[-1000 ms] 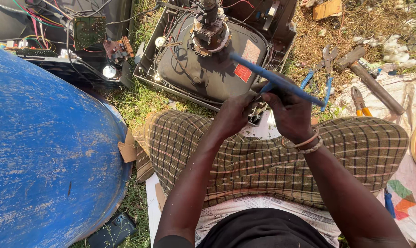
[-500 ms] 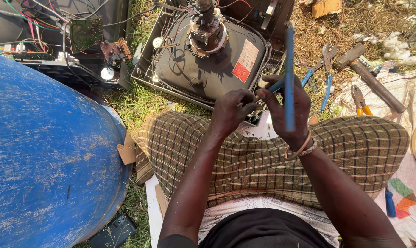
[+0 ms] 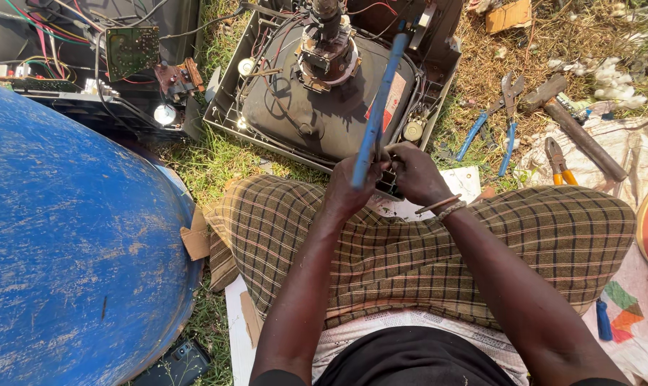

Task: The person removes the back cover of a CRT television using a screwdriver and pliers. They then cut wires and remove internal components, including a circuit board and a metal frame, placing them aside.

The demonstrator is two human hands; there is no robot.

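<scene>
I sit with checked trousers (image 3: 424,243) over my knees, both hands raised in front of them. A long blue rod-like tool (image 3: 379,107) slants up from my hands over an opened old television (image 3: 281,114), whose dark picture tube faces up with a coil collar (image 3: 329,43) on its neck. My left hand (image 3: 349,191) is closed around the rod's lower end. My right hand (image 3: 415,173), with bracelets at the wrist, is curled right beside it at the rod's base, fingers touching it. The tool's lower tip is hidden between my hands.
A big blue barrel (image 3: 66,236) fills the left. Circuit boards and loose wires (image 3: 131,50) lie at the top left. On the grass at the right are blue-handled pliers (image 3: 506,121), a hammer (image 3: 574,121), orange-handled pliers (image 3: 556,161) and a cloth (image 3: 638,150).
The blue tool swung from pointing right across my right hand to upright, and now leans up over the television. My hands closed in together at its base.
</scene>
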